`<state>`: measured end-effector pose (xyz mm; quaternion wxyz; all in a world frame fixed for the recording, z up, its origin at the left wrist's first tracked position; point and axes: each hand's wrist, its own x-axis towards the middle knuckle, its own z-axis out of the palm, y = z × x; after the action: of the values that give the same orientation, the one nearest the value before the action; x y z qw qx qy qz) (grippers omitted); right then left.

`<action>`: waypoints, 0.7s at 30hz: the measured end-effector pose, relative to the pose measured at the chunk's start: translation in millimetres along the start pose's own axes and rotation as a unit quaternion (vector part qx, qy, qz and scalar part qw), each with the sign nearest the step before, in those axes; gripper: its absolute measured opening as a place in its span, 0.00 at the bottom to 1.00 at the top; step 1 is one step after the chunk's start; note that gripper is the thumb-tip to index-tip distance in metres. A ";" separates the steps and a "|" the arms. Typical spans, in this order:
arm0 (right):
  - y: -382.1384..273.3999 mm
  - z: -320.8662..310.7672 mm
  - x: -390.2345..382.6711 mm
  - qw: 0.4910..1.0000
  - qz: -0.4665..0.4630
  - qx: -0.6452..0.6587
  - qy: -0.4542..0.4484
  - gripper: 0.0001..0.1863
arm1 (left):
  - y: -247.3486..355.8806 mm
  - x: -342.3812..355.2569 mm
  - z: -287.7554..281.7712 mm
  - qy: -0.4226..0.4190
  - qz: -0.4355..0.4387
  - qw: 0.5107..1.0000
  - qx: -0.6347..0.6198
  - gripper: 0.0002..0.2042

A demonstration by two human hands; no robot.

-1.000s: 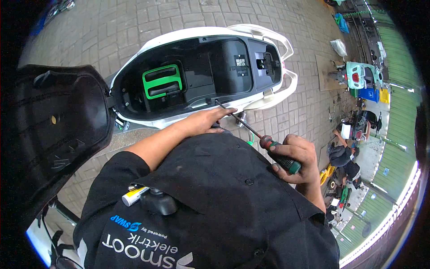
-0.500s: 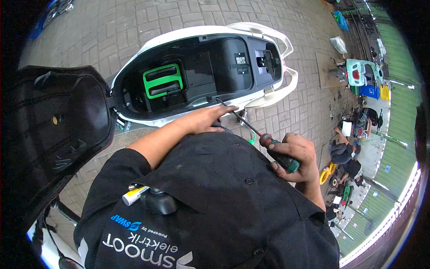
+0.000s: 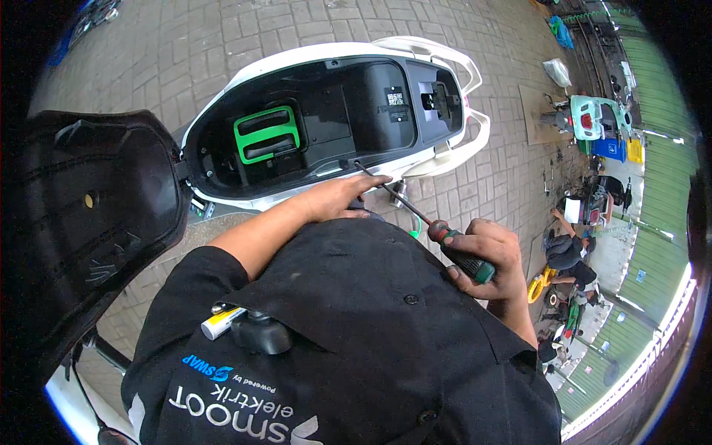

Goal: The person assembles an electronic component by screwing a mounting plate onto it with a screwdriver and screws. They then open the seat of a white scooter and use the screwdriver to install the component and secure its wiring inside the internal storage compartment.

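My right hand point(image 3: 491, 256) is wrapped round the green and red handle of a long screwdriver point(image 3: 472, 265). Its thin shaft slants up and left, and the tip meets the near inner edge of the black under-seat compartment point(image 3: 326, 126) of a white scooter point(image 3: 256, 68). My left hand point(image 3: 334, 198) lies against the scooter's near side, fingers stretched out, with a fingertip touching the shaft. The exact fastener under the tip is too small to make out. Inside the compartment sits a dark block with a green handle frame point(image 3: 267, 133).
The black seat point(image 3: 96, 200) is hinged up at the left. White grab rails point(image 3: 463, 152) stick out at the scooter's right end. Block paving point(image 3: 497, 159) surrounds it. Farther right stand a mint-green scooter point(image 3: 589, 119), bins point(image 3: 610, 150) and other people point(image 3: 567, 248) working low down.
The scooter and background have shifted very slightly left in view. Both hands keep their places, and the screwdriver tip stays at the same spot on the compartment edge.
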<state>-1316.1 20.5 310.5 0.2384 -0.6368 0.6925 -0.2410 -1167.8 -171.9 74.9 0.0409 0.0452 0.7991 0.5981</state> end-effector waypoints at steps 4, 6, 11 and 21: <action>1.0 1.6 -1.3 1.000 0.002 0.004 0.008 0.19 | -1.9 -1.5 0.1 0.008 0.017 1.000 -0.007 0.39; 0.8 1.7 -0.5 1.000 -0.001 -0.011 -0.002 0.20 | -2.0 -1.4 -0.3 -0.007 -0.009 1.000 -0.021 0.40; -7.0 1.2 3.4 1.000 0.018 -0.024 -0.005 0.20 | -3.8 0.0 1.0 0.005 0.004 1.000 -0.020 0.40; -10.9 18.6 47.7 0.982 0.062 -0.078 0.160 0.21 | -2.1 10.9 -11.4 0.100 -0.040 0.989 0.097 0.28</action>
<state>-1299.4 -28.4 302.0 0.0886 -0.5627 0.7762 -0.2701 -1180.0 -182.0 75.9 -0.0203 -0.0431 0.8546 0.5172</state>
